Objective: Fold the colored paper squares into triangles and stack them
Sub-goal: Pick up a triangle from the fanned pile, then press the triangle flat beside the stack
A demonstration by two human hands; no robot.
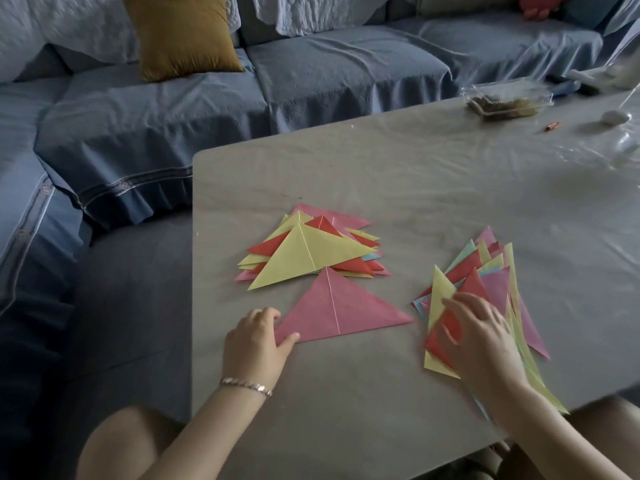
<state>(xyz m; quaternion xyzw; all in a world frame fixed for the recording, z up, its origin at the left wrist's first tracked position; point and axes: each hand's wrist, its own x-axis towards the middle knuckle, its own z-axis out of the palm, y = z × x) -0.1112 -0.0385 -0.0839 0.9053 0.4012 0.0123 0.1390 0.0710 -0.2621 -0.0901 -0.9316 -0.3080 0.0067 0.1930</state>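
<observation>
A pink paper triangle point(337, 311) with a centre crease lies flat on the table point(415, 188). My left hand point(256, 341) pinches its left corner between thumb and fingers. Just behind it sits a messy stack of folded triangles point(308, 251) with a yellow one on top. To the right lies a fanned pile of coloured papers point(485, 282) in yellow, red, pink and pale blue. My right hand point(481, 337) rests on that pile with fingers spread over a red sheet; the hand is blurred and hides part of the pile.
A clear plastic box point(507, 97) with brown contents, a small orange object point(553, 126) and white items stand at the table's far right. A blue-covered sofa point(311, 71) with a mustard cushion point(183, 32) wraps around the back and left. My knees show below the table's near edge.
</observation>
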